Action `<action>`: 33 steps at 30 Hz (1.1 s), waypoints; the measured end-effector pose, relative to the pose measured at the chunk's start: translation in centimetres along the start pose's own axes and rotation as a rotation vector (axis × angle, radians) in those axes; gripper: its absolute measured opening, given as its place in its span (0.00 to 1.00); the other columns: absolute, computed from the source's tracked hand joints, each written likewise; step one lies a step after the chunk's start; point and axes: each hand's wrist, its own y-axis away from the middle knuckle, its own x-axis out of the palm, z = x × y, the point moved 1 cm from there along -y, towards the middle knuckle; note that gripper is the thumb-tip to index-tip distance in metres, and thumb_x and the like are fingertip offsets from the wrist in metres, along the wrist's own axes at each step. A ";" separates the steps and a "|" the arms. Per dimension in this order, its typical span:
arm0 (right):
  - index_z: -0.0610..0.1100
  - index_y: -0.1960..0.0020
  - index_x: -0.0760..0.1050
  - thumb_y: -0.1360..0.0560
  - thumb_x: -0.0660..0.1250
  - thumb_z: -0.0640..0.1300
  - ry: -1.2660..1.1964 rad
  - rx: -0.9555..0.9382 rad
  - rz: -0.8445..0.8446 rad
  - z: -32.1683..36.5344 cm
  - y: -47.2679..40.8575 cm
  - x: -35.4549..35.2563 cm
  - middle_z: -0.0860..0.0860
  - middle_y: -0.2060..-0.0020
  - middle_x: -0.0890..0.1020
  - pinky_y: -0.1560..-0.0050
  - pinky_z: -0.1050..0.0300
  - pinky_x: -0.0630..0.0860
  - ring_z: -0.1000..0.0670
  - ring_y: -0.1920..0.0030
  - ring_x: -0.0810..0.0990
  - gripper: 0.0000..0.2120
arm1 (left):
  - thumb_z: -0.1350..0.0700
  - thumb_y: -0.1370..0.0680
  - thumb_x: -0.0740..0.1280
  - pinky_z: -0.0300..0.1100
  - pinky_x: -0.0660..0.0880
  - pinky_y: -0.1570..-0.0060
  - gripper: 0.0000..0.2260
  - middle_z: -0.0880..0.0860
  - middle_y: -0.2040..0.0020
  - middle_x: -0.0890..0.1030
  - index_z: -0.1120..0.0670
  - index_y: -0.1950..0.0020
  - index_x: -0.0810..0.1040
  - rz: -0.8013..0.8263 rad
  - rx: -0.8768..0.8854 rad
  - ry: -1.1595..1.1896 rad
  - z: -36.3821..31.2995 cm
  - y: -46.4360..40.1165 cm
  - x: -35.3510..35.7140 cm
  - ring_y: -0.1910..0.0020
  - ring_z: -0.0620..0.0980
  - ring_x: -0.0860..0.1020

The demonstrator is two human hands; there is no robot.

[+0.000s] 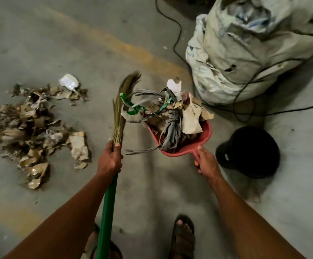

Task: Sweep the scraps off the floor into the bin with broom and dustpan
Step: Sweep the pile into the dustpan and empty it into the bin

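My left hand [110,160] grips a broom [120,109] where its green handle meets the straw head; the bristles point up and away, beside the dustpan. A red dustpan [206,131], held level above the floor, is gripped by its handle in my right hand [207,163]. It is heaped with torn cardboard, grey strapping and green tape [170,116]. A pile of brown paper and cardboard scraps [32,131] lies on the concrete floor at the left. A black round bin [249,152] stands right of the dustpan.
A big stuffed white sack [245,53] sits at the upper right, with black cables [245,109] looping around its base and across the floor. My sandalled feet [182,238] show at the bottom. A faded yellow line crosses the floor.
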 end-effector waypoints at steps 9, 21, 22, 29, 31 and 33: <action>0.47 0.51 0.78 0.12 0.55 0.53 -0.168 0.139 -0.083 -8.4 1.8 -13.9 0.47 0.66 0.74 0.64 0.57 0.66 0.50 0.65 0.72 0.18 | 0.42 0.13 0.58 0.43 0.75 0.72 0.24 0.57 0.53 0.82 0.47 0.18 0.64 0.156 0.110 -0.152 -3.5 7.1 13.8 0.63 0.52 0.79; 0.59 0.48 0.76 0.13 0.55 0.57 -0.216 0.259 -0.216 -16.1 3.3 -23.4 0.47 0.60 0.81 0.55 0.49 0.74 0.45 0.60 0.80 0.12 | 0.44 0.13 0.59 0.43 0.75 0.73 0.21 0.58 0.54 0.82 0.49 0.21 0.68 0.280 0.212 -0.306 -6.0 11.9 23.7 0.64 0.53 0.79; 0.60 0.46 0.75 0.13 0.55 0.58 -0.210 0.270 -0.218 -16.4 3.3 -23.9 0.46 0.59 0.82 0.54 0.47 0.75 0.44 0.59 0.80 0.11 | 0.44 0.13 0.59 0.43 0.76 0.73 0.21 0.58 0.53 0.82 0.49 0.21 0.68 0.285 0.213 -0.314 -6.1 12.1 24.2 0.64 0.53 0.79; 0.54 0.46 0.78 0.17 0.56 0.64 -0.099 0.379 -0.192 -18.1 2.7 -26.6 0.46 0.59 0.83 0.64 0.52 0.74 0.43 0.62 0.80 0.18 | 0.44 0.13 0.59 0.43 0.76 0.73 0.21 0.58 0.53 0.82 0.49 0.21 0.68 0.298 0.213 -0.350 -6.4 13.2 26.6 0.64 0.54 0.79; 0.50 0.48 0.79 0.16 0.57 0.63 -0.089 0.401 -0.175 -18.1 2.5 -27.1 0.47 0.64 0.80 0.69 0.56 0.70 0.45 0.67 0.76 0.19 | 0.44 0.13 0.59 0.44 0.76 0.73 0.20 0.59 0.53 0.82 0.48 0.21 0.69 0.290 0.212 -0.363 -6.5 13.4 27.0 0.64 0.55 0.79; 0.48 0.51 0.78 0.17 0.58 0.63 -0.080 0.428 -0.155 -18.1 2.2 -27.7 0.47 0.65 0.79 0.70 0.57 0.70 0.46 0.69 0.74 0.20 | 0.44 0.13 0.59 0.44 0.76 0.73 0.19 0.59 0.54 0.82 0.48 0.22 0.69 0.297 0.211 -0.377 -6.6 13.6 27.4 0.64 0.55 0.79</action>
